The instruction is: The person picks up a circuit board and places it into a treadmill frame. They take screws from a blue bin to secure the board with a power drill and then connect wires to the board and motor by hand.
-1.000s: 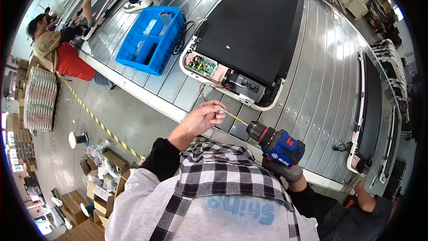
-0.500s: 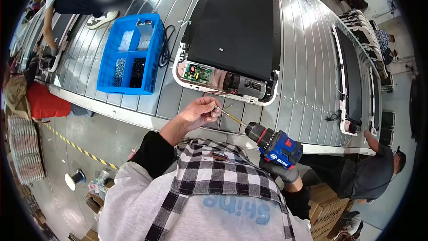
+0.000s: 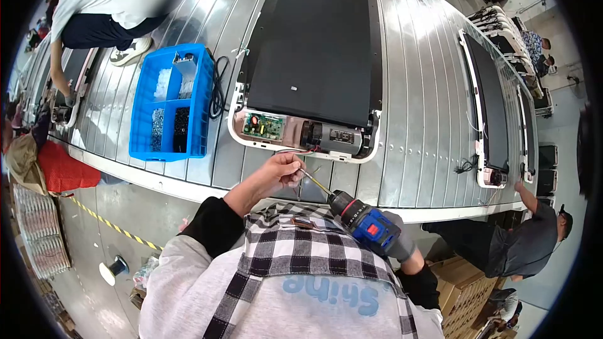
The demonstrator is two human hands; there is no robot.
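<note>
My right hand, in a grey glove, is wrapped round a blue and black power drill. The drill's long bit points up and left. At the bit's tip are the pinched bare fingers of my left hand; anything small between them is too small to make out. Just beyond my hands lies a long black panel unit in a white frame, with a green circuit board and a cylindrical motor exposed at its near end. Red wires hang over the near edge.
A blue divided bin of screws and small parts stands left of the unit, beside a black cable. More units lie at the right. One person is at the upper left, another at the right.
The drill and my right hand have moved left and slightly down, with the drill turned. My left hand has shifted slightly down. The view has shifted, so the bin and unit appear lower and further left.
</note>
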